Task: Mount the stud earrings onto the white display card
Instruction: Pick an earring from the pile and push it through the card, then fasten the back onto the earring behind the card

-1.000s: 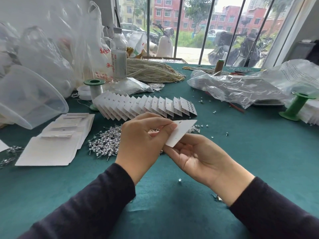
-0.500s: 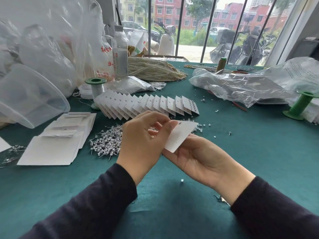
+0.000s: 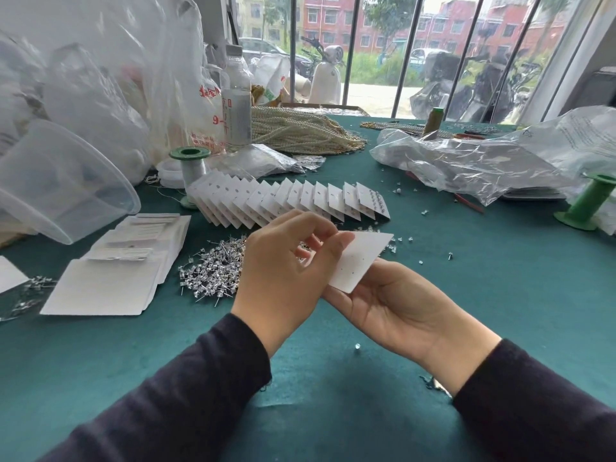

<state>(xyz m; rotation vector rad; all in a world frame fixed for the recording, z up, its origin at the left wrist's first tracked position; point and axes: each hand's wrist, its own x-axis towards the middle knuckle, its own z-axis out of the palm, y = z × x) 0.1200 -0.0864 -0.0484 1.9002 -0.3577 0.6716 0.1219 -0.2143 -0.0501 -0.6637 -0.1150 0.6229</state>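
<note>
A white display card (image 3: 358, 260) with small punched holes is held above the green table (image 3: 500, 295). My right hand (image 3: 396, 308) lies palm up under the card's lower edge. My left hand (image 3: 283, 265) grips the card's left edge with thumb and fingers. No earring is visible on this card. A heap of silver stud earrings (image 3: 213, 271) lies on the table just left of my left hand. A fanned row of filled display cards (image 3: 286, 203) stands behind the hands.
A stack of blank white cards (image 3: 110, 278) lies at the left, beside a clear plastic tub (image 3: 56, 181). Green spools (image 3: 191, 165) (image 3: 590, 203), a bottle (image 3: 237, 105), pearl strings (image 3: 300, 131) and crumpled plastic bags (image 3: 483, 165) fill the back. Loose earring backs (image 3: 420, 261) are scattered at right.
My left fingers have shifted on the card's left edge, uncovering more of its face. The card has tilted slightly. My right hand has stayed beneath it.
</note>
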